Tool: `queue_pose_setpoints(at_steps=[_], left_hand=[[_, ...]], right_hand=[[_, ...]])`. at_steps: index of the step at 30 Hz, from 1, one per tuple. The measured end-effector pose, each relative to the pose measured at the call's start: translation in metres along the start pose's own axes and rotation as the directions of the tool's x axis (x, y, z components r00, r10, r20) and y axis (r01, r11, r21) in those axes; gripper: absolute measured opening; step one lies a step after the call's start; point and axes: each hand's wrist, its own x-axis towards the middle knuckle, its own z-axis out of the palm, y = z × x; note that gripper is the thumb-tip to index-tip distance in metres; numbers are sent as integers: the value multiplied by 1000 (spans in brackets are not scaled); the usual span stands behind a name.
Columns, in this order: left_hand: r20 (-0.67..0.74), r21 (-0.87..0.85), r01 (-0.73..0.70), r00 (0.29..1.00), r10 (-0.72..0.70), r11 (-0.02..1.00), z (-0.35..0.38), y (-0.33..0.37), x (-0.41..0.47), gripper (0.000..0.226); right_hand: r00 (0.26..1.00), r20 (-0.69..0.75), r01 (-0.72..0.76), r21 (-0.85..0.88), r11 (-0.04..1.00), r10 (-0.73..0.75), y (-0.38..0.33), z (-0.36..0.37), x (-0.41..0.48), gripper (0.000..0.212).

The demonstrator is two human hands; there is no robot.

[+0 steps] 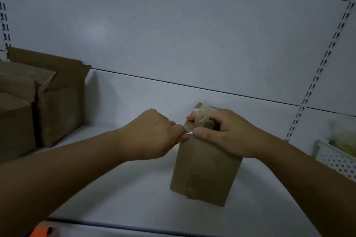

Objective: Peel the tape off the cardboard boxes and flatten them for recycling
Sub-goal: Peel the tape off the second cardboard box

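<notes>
Clear tape (198,116) is mid-peel: the left hand (154,132) pinches its loose end while the right hand (227,134) grips the top of the small cardboard box (206,169), which stands on the white shelf (125,194). The next move probably calls for a steady pull leftward, then flattening.

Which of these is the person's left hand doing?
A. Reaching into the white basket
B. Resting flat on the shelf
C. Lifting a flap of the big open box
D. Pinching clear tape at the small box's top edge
D: the left hand pinches clear tape at the top edge of the small box, while the right hand grips the box's top.
</notes>
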Motion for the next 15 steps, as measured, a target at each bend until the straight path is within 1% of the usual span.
queue_pose_setpoints(at_steps=[3,4,5,6,7,8,9,10,11,12,13,15], left_hand=[[161,106,-95,984,78,990,-6,-13,9,36],[202,89,-76,978,57,993,-5,-16,11,35],[216,29,-9,976,2,1000,-3,-18,9,37],[217,-79,90,973,-71,993,1,-18,5,39],[210,-255,235,960,-184,938,4,-15,0,40],[206,-458,364,931,-302,811,9,-8,-5,39],[199,-655,430,892,-406,622,15,-2,-10,37],[211,-795,436,850,-482,421,23,4,-13,34],[222,-866,413,822,-525,282,32,8,-14,30],[221,-897,386,815,-536,216,40,12,-15,25],[217,-903,373,824,-524,213,47,14,-15,20],[203,-874,382,849,-488,300,56,16,-15,21]], right_hand=[[1000,11,-1,7,1000,1,1,1,3,33],[1000,17,-8,12,1000,8,1,1,3,30],[1000,20,-14,26,1000,13,0,1,3,28],[1000,18,-14,50,999,13,-2,2,2,25],[1000,15,-10,80,997,9,-4,2,1,20],[1000,10,-6,107,994,5,-6,1,0,17],[1000,4,-8,123,992,8,-6,1,0,18],[1000,-3,-18,119,993,18,-6,1,0,22],[999,-12,-30,97,995,31,-5,1,0,27],[999,-20,-38,72,997,39,-4,1,1,31],[999,-25,-37,58,998,39,-3,1,1,35],[999,-19,-30,46,999,31,-3,1,2,49]])
